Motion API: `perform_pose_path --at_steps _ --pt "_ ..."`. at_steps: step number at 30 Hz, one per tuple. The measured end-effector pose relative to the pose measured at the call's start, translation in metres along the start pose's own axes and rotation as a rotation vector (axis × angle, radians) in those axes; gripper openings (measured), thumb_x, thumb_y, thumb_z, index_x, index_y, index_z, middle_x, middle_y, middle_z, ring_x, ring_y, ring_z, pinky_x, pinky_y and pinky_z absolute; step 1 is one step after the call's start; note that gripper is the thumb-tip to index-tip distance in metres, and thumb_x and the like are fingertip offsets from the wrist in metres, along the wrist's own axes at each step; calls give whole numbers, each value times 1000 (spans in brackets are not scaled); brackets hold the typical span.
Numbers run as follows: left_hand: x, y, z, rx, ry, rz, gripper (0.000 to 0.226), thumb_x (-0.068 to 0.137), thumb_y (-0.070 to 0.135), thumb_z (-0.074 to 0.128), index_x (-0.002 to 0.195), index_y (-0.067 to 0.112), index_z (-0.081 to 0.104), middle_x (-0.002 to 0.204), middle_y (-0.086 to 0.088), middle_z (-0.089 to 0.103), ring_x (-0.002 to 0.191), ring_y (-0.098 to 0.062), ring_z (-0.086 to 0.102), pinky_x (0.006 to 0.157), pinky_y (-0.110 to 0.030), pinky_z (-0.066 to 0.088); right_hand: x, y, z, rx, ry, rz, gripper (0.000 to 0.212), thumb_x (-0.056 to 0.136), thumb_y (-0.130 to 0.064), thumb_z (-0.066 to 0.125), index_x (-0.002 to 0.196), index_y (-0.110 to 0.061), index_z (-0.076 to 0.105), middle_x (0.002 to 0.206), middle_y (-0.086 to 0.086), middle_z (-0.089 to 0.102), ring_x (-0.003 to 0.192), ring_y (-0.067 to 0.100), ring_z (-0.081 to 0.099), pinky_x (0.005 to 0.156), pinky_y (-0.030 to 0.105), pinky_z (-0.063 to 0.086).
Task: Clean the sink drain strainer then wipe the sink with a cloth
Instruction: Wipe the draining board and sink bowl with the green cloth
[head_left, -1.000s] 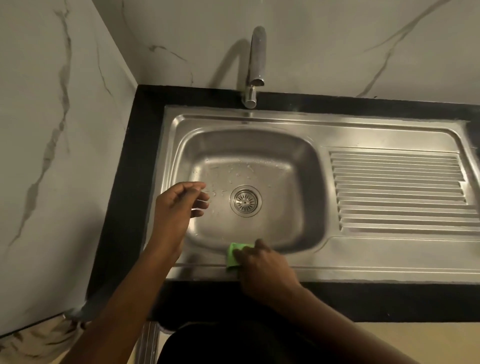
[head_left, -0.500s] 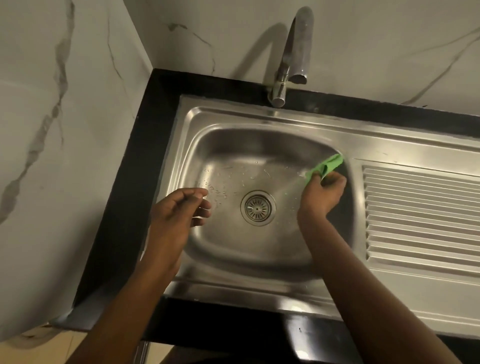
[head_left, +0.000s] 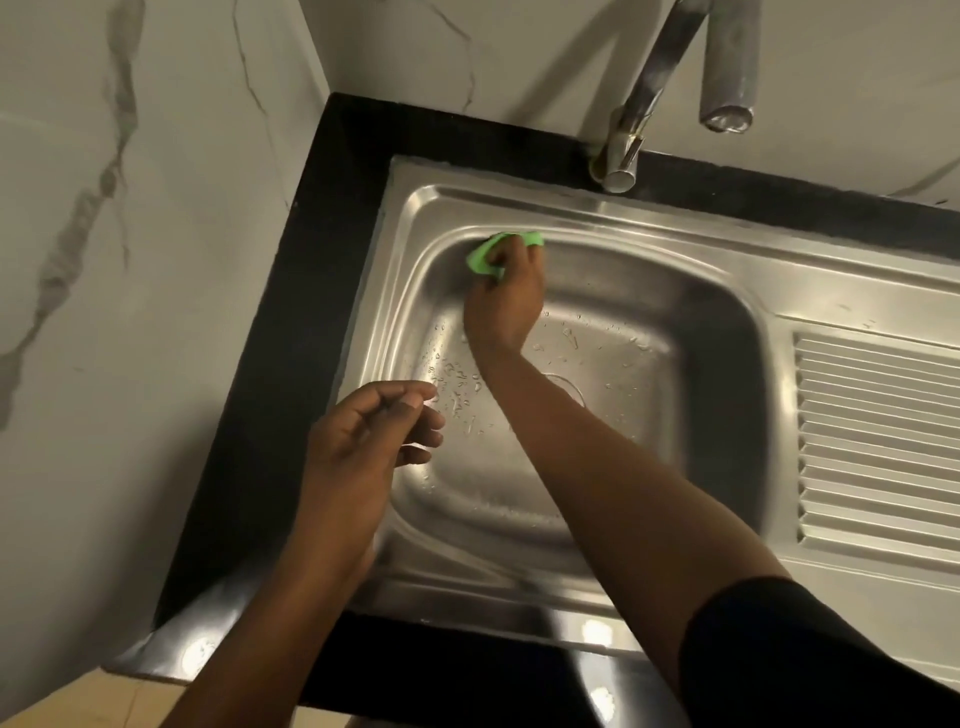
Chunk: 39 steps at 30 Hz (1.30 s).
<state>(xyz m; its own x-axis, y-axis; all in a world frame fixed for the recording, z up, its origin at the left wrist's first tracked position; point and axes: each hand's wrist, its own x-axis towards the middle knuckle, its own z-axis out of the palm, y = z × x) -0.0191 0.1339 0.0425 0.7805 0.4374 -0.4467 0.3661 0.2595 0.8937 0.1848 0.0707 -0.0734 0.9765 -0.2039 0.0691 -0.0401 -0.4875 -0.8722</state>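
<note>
A steel sink (head_left: 701, 312) is set into a black counter, with water drops on its floor. My right hand (head_left: 506, 301) reaches across the basin and presses a green cloth (head_left: 485, 254) against the far left corner of the basin wall. The drain strainer (head_left: 569, 387) lies at the basin's middle, mostly hidden under my right forearm. My left hand (head_left: 363, 447) hovers over the sink's left rim with its fingers curled together and nothing visible in them.
A chrome tap (head_left: 639, 119) stands on the back edge, its spout (head_left: 727, 67) over the basin. A ribbed drainboard (head_left: 878, 447) lies to the right. The black counter (head_left: 291, 322) meets marble walls at the left and back.
My right hand carried the green cloth from the front rim to the basin's right wall, then to the far left corner. The view has moved closer. My left hand has stayed in place.
</note>
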Motion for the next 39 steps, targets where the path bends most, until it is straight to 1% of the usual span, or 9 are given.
perform_pose_path --at_steps 5,9,11,15,22,26,30,35,39 --pt "-2 3 -6 12 17 -3 20 99 20 65 98 29 82 87 -6 79 84 -24 77 73 -31 60 -14 4 12 -97 -209 -188 36 69 15 55 87 -16 60 98 -5 57 88 22 57 64 37 51" --pt "-2 5 -4 7 3 8 24 102 14 62 99 26 82 86 -8 78 83 -23 76 74 -33 58 16 26 -17 -419 -421 -550 31 83 8 61 102 -14 74 109 3 67 91 29 66 66 37 56" --pt "-2 6 -3 6 -4 9 26 103 12 61 98 27 82 87 -8 79 84 -24 76 75 -34 59 38 45 -39 -565 -455 -579 30 86 -1 63 109 -16 74 114 6 66 88 35 70 67 43 58" --pt "-3 5 0 -9 -6 -3 26 102 9 60 97 23 82 86 -11 78 82 -24 75 75 -34 61 43 80 -72 -500 -156 -242 32 80 -6 68 107 -20 76 119 0 69 88 28 71 78 37 60" --pt "-1 1 -4 -10 -27 -24 26 102 10 60 98 23 82 88 -10 79 82 -22 76 74 -30 62 52 110 -110 104 631 418 26 77 8 62 101 0 69 105 19 69 91 22 63 93 31 50" --pt "2 -3 -5 -4 -52 -30 26 103 10 60 99 23 82 88 -8 79 82 -21 76 72 -27 61 57 97 -92 55 668 528 33 86 5 58 118 1 64 119 18 65 107 30 62 92 21 38" --pt "4 -6 -1 -3 -62 -30 23 103 11 61 100 22 81 87 -8 79 83 -21 76 72 -28 60 43 69 -40 80 400 523 25 89 4 54 113 -2 61 108 17 65 97 32 62 85 32 44" --pt "10 -6 5 16 -61 -37 20 93 27 63 99 26 82 86 -7 79 83 -20 76 70 -24 58 -13 33 31 115 -23 437 30 83 8 55 99 -17 63 97 3 69 87 23 61 76 26 44" --pt "14 -3 10 30 -56 -32 20 93 29 63 99 27 82 87 -6 79 84 -21 77 70 -24 58 -28 38 30 -142 -452 8 29 75 -1 60 102 -11 63 108 13 69 86 28 57 73 29 38"
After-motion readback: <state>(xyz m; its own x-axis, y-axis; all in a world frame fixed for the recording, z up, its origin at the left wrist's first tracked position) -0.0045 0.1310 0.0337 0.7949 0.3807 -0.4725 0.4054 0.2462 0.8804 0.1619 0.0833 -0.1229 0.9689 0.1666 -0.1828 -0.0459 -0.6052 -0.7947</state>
